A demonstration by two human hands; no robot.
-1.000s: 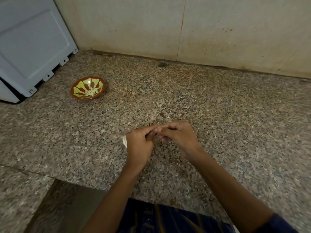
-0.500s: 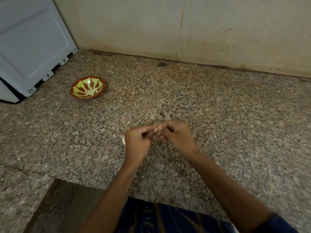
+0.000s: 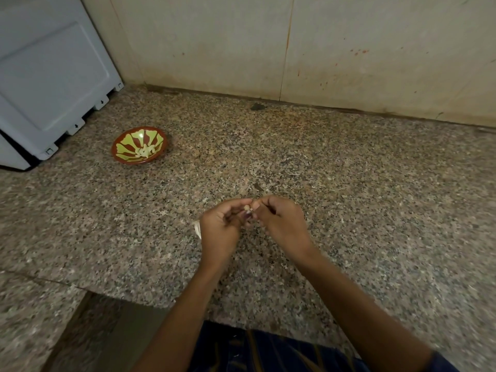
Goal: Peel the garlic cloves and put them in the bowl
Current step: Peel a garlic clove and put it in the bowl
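**Both hands on one clove**

Mid-counter, the left hand [image 3: 218, 232] and right hand [image 3: 280, 224] together pinch a garlic clove [image 3: 248, 209] between fingertips. The bowl [image 3: 139, 145], holding peeled cloves [image 3: 145, 152], sits toward the counter's [image 3: 349, 183] back-left corner.

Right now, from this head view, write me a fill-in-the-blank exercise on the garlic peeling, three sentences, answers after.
1. The left hand and right hand together pinch one garlic ____ between their fingertips.
2. The bowl with peeled pieces in it sits to the ____ of both hands, beyond them.
3. The bowl stands on the speckled ____ countertop, close to a pale blue panel.

Missing words: clove; left; granite
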